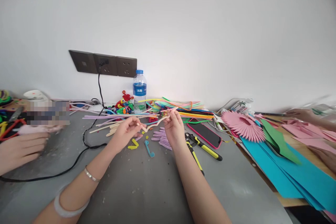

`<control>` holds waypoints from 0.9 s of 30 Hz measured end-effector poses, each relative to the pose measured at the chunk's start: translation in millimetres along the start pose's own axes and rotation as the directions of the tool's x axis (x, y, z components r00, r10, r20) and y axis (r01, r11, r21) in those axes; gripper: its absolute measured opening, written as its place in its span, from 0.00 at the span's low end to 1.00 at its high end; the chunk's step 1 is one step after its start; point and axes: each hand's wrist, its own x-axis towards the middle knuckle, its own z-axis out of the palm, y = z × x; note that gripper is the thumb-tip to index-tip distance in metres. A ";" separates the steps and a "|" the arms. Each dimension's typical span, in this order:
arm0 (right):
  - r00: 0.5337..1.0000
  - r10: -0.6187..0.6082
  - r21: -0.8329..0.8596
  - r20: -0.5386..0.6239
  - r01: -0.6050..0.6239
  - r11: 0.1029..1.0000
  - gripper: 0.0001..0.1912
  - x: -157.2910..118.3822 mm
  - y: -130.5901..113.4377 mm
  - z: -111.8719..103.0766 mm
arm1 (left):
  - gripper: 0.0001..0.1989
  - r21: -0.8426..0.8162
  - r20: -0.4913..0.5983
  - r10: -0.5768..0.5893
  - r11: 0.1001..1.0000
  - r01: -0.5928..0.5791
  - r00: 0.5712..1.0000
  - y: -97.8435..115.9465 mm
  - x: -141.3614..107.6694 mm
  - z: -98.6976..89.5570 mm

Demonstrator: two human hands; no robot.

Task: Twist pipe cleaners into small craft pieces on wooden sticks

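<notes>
A cream pipe cleaner (157, 123) with bends along it stretches between my two hands, above the grey table. My left hand (127, 131) pinches its left end, and my right hand (174, 126) pinches it near the other end. Below it on the table lie a bent yellow piece (133, 144), a blue piece with curled ends (149, 149) and a bundle of short purple pieces (162, 138). Yellow-and-black pliers (207, 148) rest right of my right wrist, partly hidden behind it.
Long coloured pipe cleaners (194, 114) lie along the wall beside a water bottle (139, 91). A pink-edged phone (205, 134) is at right. A black cord (83, 140) crosses the left side. Other people's hands (23, 150) are at both edges; blue paper (278, 171) lies right.
</notes>
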 end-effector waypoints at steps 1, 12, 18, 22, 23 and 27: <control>0.999 -0.032 -0.007 -0.023 0.032 0.999 0.19 2.9 -1.5 -2.5 | 0.19 -0.050 -0.065 -0.002 0.999 -0.002 0.998 0.0 1.1 -0.8; 0.975 0.081 -0.222 0.208 -0.034 0.975 0.19 -11.1 9.1 5.2 | 0.22 -0.150 -0.277 0.019 0.987 -0.063 0.961 5.5 4.1 -1.0; 0.918 0.206 -0.408 0.340 -0.053 0.911 0.15 -22.2 23.9 7.7 | 0.19 -0.109 -0.179 0.050 0.992 -0.070 0.983 -2.1 3.9 -0.1; 0.921 0.182 -0.408 0.344 -0.028 0.912 0.15 -23.9 24.3 8.0 | 0.17 -0.113 -0.137 0.046 0.992 -0.062 0.990 -5.0 2.7 -0.1; 0.923 0.176 -0.411 0.343 -0.021 0.911 0.15 -23.8 23.7 8.2 | 0.16 -0.107 -0.128 0.047 0.992 -0.061 0.991 -5.5 2.4 -0.2; 0.926 0.152 -0.427 0.347 0.012 0.904 0.16 -22.5 21.5 8.8 | 0.15 -0.060 -0.094 0.056 0.996 -0.062 0.994 -7.0 1.8 -1.6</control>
